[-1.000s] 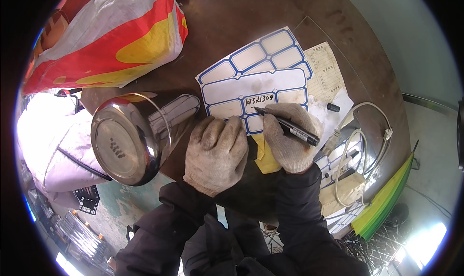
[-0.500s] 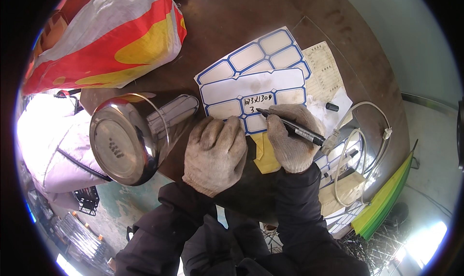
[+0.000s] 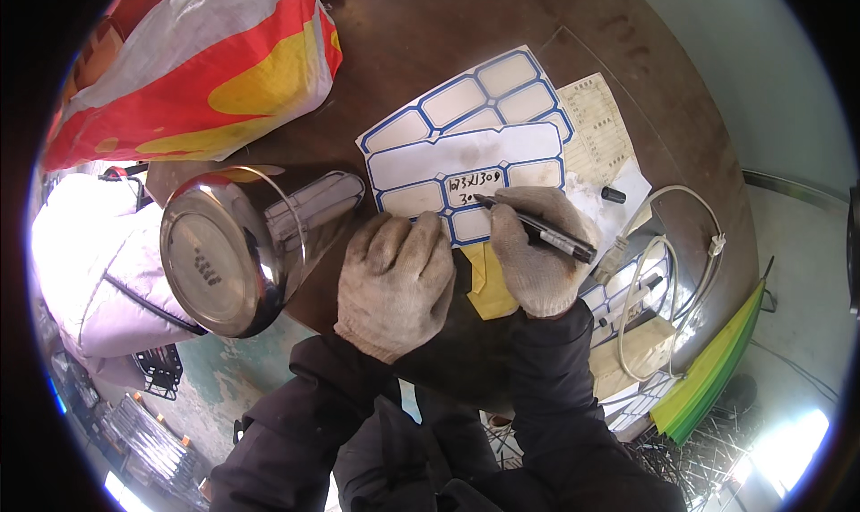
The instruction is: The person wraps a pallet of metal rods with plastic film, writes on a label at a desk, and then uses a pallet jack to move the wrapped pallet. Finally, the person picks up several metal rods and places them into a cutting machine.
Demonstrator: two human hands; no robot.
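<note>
My right hand [image 3: 543,252], in a dirty whitish work glove, grips a black marker pen [image 3: 555,236]. The pen's tip touches a blue-bordered label sheet [image 3: 403,202], beside black handwriting in one of its boxes. My left hand [image 3: 394,275], gloved the same way, rests with its fingers laid on the sheet's lower left edge, holding nothing. Under the top sheet lies a second label sheet [image 3: 455,103], angled away from me. The pen's black cap [image 3: 613,195] lies apart on white paper to the right. A yellow paper piece [image 3: 489,288] shows between my hands.
A shiny metal container [image 3: 219,252] lies tipped on its side at left, behind it a red, yellow and white plastic bag [image 3: 224,73]. On the right are a printed form [image 3: 596,127], a looped white cable [image 3: 667,243], a beige block [image 3: 632,351] and a green umbrella [image 3: 712,369].
The pen has shifted slightly right along the row, and another black character now stands after the earlier one on the lower line. My left hand stays on the sheet.
</note>
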